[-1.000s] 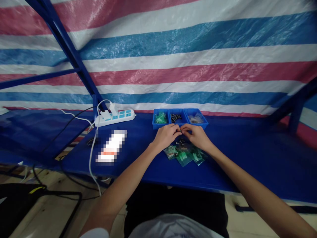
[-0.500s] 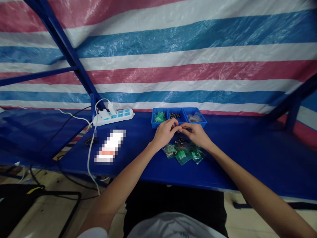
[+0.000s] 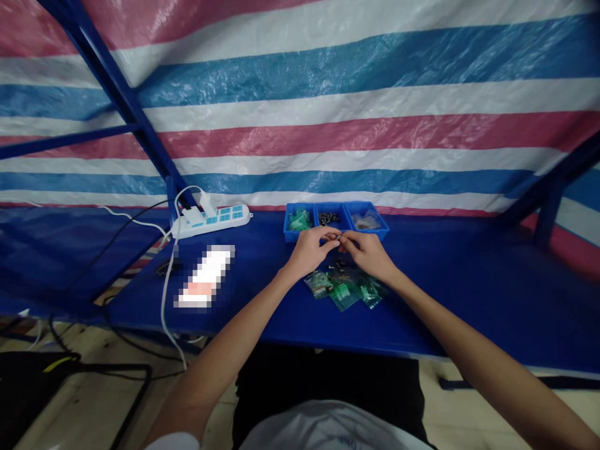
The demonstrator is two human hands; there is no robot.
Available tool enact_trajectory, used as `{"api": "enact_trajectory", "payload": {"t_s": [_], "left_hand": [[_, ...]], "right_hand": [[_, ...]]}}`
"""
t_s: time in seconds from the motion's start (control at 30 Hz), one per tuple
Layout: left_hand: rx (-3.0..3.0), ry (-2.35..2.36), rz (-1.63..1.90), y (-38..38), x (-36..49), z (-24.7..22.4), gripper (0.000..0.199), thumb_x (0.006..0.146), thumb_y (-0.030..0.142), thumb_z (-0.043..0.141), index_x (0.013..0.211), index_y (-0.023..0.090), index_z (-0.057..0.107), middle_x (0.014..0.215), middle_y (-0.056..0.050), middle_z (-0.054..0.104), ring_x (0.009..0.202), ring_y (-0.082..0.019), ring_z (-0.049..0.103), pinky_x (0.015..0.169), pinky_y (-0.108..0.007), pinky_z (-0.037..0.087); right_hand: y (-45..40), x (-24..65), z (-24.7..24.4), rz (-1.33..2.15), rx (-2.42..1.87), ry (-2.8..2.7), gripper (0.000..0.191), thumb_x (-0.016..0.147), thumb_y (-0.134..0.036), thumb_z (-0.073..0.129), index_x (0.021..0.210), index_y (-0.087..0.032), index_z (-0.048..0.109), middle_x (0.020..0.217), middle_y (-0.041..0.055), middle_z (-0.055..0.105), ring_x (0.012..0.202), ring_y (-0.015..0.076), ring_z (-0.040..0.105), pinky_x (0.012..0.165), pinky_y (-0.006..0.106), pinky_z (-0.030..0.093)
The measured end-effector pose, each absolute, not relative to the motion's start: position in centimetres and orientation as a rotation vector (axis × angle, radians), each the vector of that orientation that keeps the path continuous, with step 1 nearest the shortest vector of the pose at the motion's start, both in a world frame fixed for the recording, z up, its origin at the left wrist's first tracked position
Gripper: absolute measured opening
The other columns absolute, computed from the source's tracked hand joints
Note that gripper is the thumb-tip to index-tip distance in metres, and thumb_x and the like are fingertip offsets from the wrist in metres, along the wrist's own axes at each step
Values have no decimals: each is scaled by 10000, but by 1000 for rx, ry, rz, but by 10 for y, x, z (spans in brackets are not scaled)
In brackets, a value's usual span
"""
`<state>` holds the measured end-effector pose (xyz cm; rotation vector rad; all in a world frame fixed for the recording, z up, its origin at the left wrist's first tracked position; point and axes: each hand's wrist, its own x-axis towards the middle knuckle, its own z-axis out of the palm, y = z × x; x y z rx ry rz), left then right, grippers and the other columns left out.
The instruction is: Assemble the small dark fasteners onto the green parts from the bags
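My left hand (image 3: 312,249) and my right hand (image 3: 368,251) meet fingertip to fingertip just in front of a blue three-part tray (image 3: 291,237). Both are closed on a small dark and shiny piece (image 3: 338,238), too small to name. The tray holds green bags (image 3: 300,219) on the left, small black parts (image 3: 329,218) in the middle and clear bags (image 3: 367,220) on the right. Below my hands, several small plastic bags with green (image 3: 344,294) lie overlapping on the blue table (image 3: 300,325), with a few loose dark metal parts (image 3: 340,269) beside them.
A white power strip (image 3: 213,221) with plugs and cables lies at the back left. In front of it is a blurred-out bright rectangle (image 3: 206,278), with a dark object (image 3: 166,267) beside it. Blue frame posts (image 3: 135,115) and a striped sheet (image 3: 328,134) stand behind.
The fingers have shifted slightly, and a small shiny piece now shows between the fingertips. The whole view has moved a little.
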<state>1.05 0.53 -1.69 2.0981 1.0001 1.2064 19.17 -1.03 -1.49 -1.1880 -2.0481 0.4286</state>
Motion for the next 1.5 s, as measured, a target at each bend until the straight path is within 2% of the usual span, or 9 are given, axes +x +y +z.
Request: {"api": "enact_trajectory", "payload": {"t_s": [0.2,0.37,0.5,0.73,0.87,1.03,1.23,1.37,1.5], "left_hand": [[2145,1035,1181,5,9,-16,119,870,166,704,978,196,742,911,-24,766,822,-165,707,784,-307,558],[2163,1095,1202,4,9,-15,88,902,201,670,941,205,749,893,-10,769,818,-165,703,794,-300,541],[2175,1125,1210,4,8,-13,119,925,244,641,915,208,754,876,-9,766,802,-173,698,776,-299,533],[2291,1058,1143,7,8,-18,240,985,196,491,1037,184,725,952,-48,750,846,-182,698,768,-300,538],[2339,1058,1134,7,9,-19,201,936,168,571,1093,166,697,992,-69,736,871,-185,690,797,-306,539],[2398,1084,1128,5,9,-18,138,946,239,601,1021,169,692,899,-49,710,823,-180,669,751,-290,510],[2573,1194,1012,-1,8,-17,239,1000,303,514,902,174,690,840,-41,660,773,-169,629,678,-261,449],[2616,1204,981,-3,8,-17,278,1011,345,495,909,184,697,837,-38,664,774,-174,632,631,-254,412],[2574,1258,1014,-4,8,-17,335,1004,424,501,844,196,686,801,-30,676,743,-172,631,598,-253,385]], "right_hand": [[-14,190,-14,329,-1198,-2085,276,949,-231,475,741,-180,650,616,3,646,546,145,553,579,268,344],[-14,189,-17,342,-1149,-1986,153,923,-269,546,927,-187,675,784,36,732,687,189,661,616,271,420],[-14,188,-17,345,-1114,-1963,144,919,-307,576,944,-199,667,834,52,745,735,209,684,646,285,465],[-16,189,-14,313,-1109,-1992,232,973,-354,510,885,-209,669,746,37,719,650,191,646,637,293,445],[-14,191,-14,404,-1115,-1896,201,947,-361,553,887,-202,660,742,37,713,685,198,664,646,297,460],[-13,190,-17,485,-1096,-1814,203,912,-388,607,920,-195,669,833,57,725,788,216,671,629,291,464],[-15,189,-17,479,-1077,-1786,212,912,-382,607,974,-194,685,915,74,732,861,231,674,630,288,478],[-12,191,-17,497,-1077,-1803,207,920,-362,581,921,-197,706,872,64,729,832,229,665,659,305,480],[-9,193,-18,599,-1088,-1826,234,918,-360,563,966,-196,724,869,67,743,792,232,672,635,316,481]]}}
